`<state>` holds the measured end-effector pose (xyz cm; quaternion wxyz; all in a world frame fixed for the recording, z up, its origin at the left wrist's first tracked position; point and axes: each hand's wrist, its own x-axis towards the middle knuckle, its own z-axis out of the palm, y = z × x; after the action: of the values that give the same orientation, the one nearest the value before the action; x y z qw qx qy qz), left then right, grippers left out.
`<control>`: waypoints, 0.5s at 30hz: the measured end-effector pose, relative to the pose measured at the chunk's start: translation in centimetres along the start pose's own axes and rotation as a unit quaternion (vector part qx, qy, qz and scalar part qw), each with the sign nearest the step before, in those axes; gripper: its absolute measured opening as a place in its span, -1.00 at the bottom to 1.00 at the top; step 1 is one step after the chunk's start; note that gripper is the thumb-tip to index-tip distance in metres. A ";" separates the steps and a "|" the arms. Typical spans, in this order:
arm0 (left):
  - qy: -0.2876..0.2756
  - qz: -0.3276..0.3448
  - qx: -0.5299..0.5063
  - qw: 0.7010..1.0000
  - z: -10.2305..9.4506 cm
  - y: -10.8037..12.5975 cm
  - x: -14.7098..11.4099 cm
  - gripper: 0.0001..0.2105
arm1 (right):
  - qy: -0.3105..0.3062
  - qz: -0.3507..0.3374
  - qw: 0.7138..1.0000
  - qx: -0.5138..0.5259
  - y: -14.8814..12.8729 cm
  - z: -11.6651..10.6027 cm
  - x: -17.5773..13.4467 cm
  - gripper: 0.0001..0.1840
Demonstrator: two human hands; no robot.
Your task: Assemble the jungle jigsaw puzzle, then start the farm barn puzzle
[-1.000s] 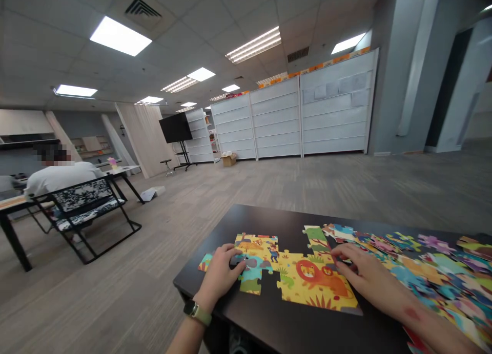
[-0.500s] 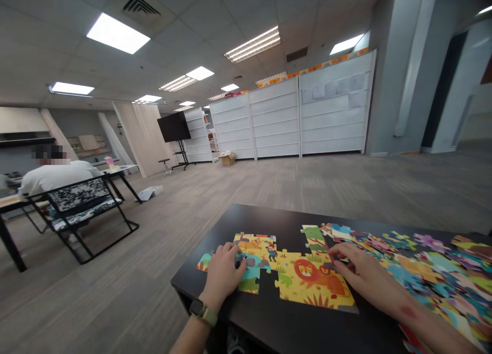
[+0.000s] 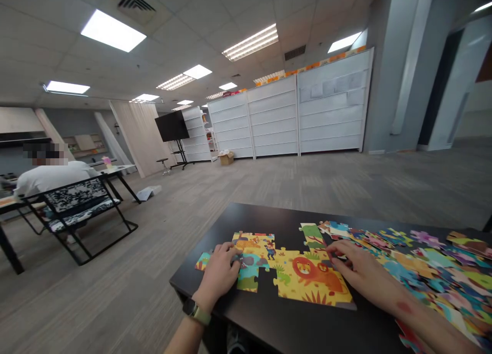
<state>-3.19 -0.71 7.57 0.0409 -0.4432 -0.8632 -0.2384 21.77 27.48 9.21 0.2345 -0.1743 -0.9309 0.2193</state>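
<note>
A partly joined jigsaw puzzle (image 3: 292, 279) lies on the black table, showing two orange lions on yellow ground. My left hand (image 3: 221, 267) rests over its left section, beside a blue pond and some rocks. Its fingers are bent and the thumb stands apart, with nothing lifted. At the upper right edge, my right hand (image 3: 351, 262) has its fingertips drawn together on a puzzle piece (image 3: 328, 255), mostly hidden by the fingers. Just above lies a green tree section (image 3: 312, 234), joined at the puzzle's top right.
Loose puzzle pieces (image 3: 426, 267) are heaped across the right of the black table (image 3: 269, 318), partly under my right forearm. Beyond the table's far edge stretches carpeted floor. A person (image 3: 57, 177) in a white top sits at another table on the left.
The view has shifted slightly. My left hand has slid a little left and down along the puzzle's left section. My right hand stays at the upper right edge.
</note>
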 end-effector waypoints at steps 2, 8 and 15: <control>0.000 0.002 -0.013 1.000 0.1 -0.3 0.2 -0.62 | -0.001 0.000 1.000 -0.003 0.1 0.1 0.0 -0.66; 0.103 -0.082 -0.052 0.990 -3.2 -5.2 0.9 -0.43 | 0.002 -0.011 1.000 -0.007 1.4 0.6 0.1 -0.67; 0.071 -0.144 -0.054 0.986 -4.9 -9.7 -2.6 -0.48 | 0.016 -0.031 0.999 -0.007 2.2 1.2 0.2 -0.65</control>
<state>-9.88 -9.62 7.50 0.0433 -0.2979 -0.8988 -0.3186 21.48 29.04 7.19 0.2552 -0.1507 -0.9333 0.2026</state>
